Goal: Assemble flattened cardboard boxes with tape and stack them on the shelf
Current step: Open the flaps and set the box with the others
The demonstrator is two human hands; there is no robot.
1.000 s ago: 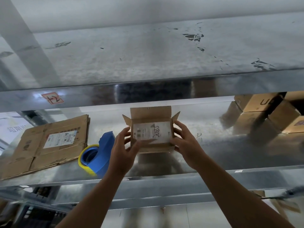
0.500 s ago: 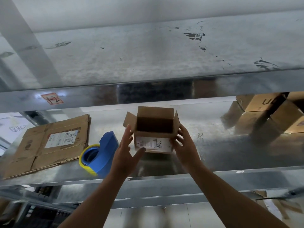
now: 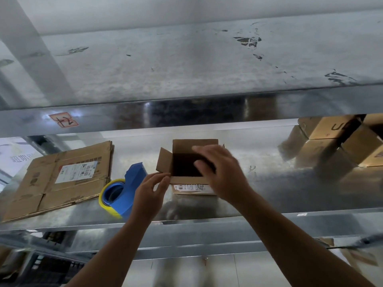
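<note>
- Your right hand [image 3: 224, 175] lies over the right side of the small box [image 3: 192, 188], its fingers stretched out loosely across the dark opening and holding nothing. It is motion-blurred and hides the right flap.
- Your left hand [image 3: 148, 195] sits at the box's near left corner, fingers loosely bent, with thumb and forefinger tips right at the lower edge of the left flap [image 3: 163, 163]. I cannot tell whether they pinch the flap or only touch it.
- The box stands upright on the metal shelf [image 3: 269, 195], mouth up. Its back flap stands up, its left flap splays outward, and a white label shows on its front wall.
- Just left of your left hand, a blue tape dispenser [image 3: 132, 179] with a yellow-rimmed roll rests on the same shelf.
- Further left lies a stack of flattened cardboard [image 3: 41, 183], with 1 white label on top.
- At the far right of the shelf, well apart from your hands, assembled boxes [image 3: 329, 129] are piled.
- An upper shelf [image 3: 186, 65] spans above, with a red-bordered tag [image 3: 63, 120] on its front edge.
</note>
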